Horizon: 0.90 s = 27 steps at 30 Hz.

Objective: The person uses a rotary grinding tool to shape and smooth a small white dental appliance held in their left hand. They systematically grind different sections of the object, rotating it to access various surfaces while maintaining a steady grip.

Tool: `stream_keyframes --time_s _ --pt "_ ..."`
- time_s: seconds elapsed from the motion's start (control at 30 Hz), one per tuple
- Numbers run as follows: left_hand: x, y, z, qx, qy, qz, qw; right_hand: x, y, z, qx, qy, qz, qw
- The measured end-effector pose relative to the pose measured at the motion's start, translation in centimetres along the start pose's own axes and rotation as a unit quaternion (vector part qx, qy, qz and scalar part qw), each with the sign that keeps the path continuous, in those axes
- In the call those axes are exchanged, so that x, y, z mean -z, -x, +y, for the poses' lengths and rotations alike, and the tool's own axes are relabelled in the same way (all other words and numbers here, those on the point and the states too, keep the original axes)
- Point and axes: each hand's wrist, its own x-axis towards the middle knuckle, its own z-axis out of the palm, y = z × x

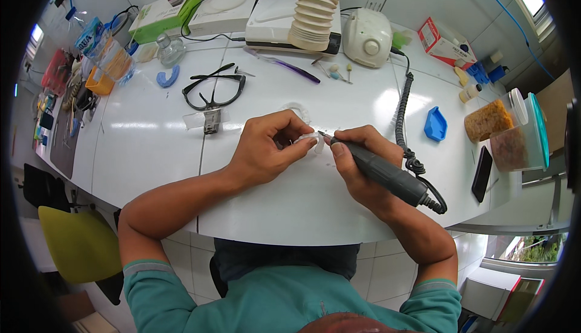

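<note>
My left hand pinches a small clear plastic dental tray between thumb and fingers, just above the white table. My right hand is wrapped round a dark grey rotary handpiece, held like a pen. Its thin tip meets or nearly meets the tray's edge; I cannot tell if they touch. Behind my left fingers lies a pale arch-shaped piece on the table, partly hidden. From the handpiece's rear end a black coiled cord runs back to a white control box with a knob.
Black-framed glasses and a blue arch-shaped piece lie at left. A ribbed hose hangs over the back, near a purple-handled tool. At right are a blue tray, a phone and food tubs.
</note>
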Motion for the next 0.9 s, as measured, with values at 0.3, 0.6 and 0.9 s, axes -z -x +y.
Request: stream_keyframes --time_s 0.3,0.6,0.9 --pt "0.18 -0.06 0.18 0.012 -0.001 -0.004 1.0 0.06 -0.04 0.21 0.003 -0.003 0.004 1.0" --pt "0.05 -0.08 0.07 0.008 0.004 0.0 1.0 0.11 0.01 0.54 0.028 0.013 -0.023 0.999" --pt "0.06 -0.06 -0.06 -0.002 -0.001 0.002 1.0 -0.23 -0.09 0.35 0.013 -0.009 0.015 1.0"
